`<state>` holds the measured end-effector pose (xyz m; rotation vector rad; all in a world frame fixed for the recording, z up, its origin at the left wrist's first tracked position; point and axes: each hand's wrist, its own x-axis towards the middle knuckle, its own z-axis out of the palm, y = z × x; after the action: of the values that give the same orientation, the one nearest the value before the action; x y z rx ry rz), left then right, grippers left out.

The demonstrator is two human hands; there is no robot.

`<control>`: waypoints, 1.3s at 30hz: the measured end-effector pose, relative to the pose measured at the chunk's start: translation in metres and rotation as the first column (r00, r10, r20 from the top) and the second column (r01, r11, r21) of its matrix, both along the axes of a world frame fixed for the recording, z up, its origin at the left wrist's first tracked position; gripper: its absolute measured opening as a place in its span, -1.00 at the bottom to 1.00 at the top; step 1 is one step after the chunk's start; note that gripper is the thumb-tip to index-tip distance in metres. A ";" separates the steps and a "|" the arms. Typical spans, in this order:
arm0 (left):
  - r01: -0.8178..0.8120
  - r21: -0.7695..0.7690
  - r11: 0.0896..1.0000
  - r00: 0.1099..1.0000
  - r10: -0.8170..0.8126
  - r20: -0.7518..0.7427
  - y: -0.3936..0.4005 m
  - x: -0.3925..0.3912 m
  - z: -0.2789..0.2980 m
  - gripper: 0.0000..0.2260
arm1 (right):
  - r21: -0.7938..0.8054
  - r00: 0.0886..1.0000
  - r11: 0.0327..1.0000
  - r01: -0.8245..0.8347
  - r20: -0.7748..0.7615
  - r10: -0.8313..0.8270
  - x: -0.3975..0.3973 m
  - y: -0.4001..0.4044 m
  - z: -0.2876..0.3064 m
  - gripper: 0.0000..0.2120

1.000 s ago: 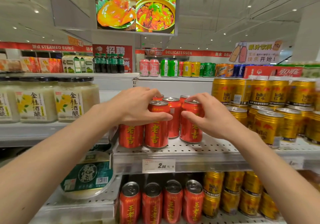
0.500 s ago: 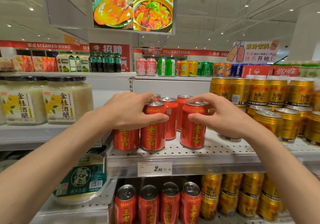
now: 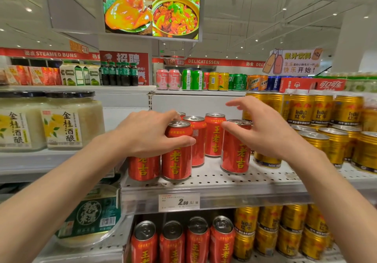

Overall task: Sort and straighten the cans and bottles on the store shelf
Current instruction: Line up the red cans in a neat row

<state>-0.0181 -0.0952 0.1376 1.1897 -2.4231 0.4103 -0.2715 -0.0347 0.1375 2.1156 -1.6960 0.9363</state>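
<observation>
Red drink cans stand in a loose cluster on a white perforated store shelf [image 3: 255, 178], seen from the person's own head height. Left hand [image 3: 146, 134] wraps the upper part of the front can [image 3: 176, 160], thumb across its face, a narrow grip closed on it, likely to hold it steady or turn its label forward. Just left of it, another red can [image 3: 142, 168] stands partly hidden under the same hand. Right hand [image 3: 263, 132] hovers with fingers spread wide, holding nothing, thumb tip near the rim of a lone can [image 3: 235, 150] set apart to the right. Behind, two more red cans [image 3: 214, 135] stand upright, labels facing out.

Between the front can and the lone can lies a bare strip of shelf, enough room to slide the lone can leftward into line. Gold cans [image 3: 336, 146] crowd the right side closely, so little room there. Front cans sit near the shelf lip, above a price tag [image 3: 179, 202]; a careless pull could tip one off.
</observation>
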 end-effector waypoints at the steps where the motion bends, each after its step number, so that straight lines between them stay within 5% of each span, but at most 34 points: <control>1: 0.002 0.002 1.000 1.000 -0.002 0.000 0.000 0.000 0.000 -0.32 | 0.003 0.999 1.000 -0.020 -0.043 0.020 0.007 -0.003 0.005 -0.53; 4: 0.003 0.007 1.000 1.000 -0.003 0.003 0.002 0.000 0.000 -0.33 | 0.171 0.986 0.983 -0.060 -0.146 0.086 0.028 -0.022 0.019 -0.62; 9: -0.013 0.001 1.000 1.000 0.013 0.016 0.003 -0.001 0.000 -0.31 | 0.399 0.982 0.910 -0.115 -0.092 0.164 0.043 -0.049 0.031 -0.63; 13: -0.012 -0.011 1.000 1.000 0.013 0.018 0.000 0.000 -0.001 -0.31 | 0.417 0.979 0.892 -0.173 -0.026 0.202 0.043 -0.053 0.032 -0.72; 24: 0.023 -0.028 0.999 1.000 -0.023 0.000 -0.003 0.002 -0.003 -0.29 | 0.354 0.989 0.930 -0.102 -0.062 0.132 0.029 -0.021 0.031 -0.51; 28: 0.019 -0.035 0.999 1.000 -0.019 0.003 -0.002 0.002 -0.003 -0.29 | 0.443 0.982 0.881 -0.165 -0.012 0.190 0.021 -0.017 0.036 -0.57; 39: -0.004 -0.025 1.000 1.000 0.004 0.016 -0.001 0.001 -0.002 -0.27 | 0.363 0.980 0.912 -0.192 0.028 0.195 0.014 -0.015 0.024 -0.54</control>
<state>-0.0174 -0.0958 0.1359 1.1849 -2.4223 0.4518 -0.2578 -0.0501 0.1612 2.5613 -1.7950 0.6997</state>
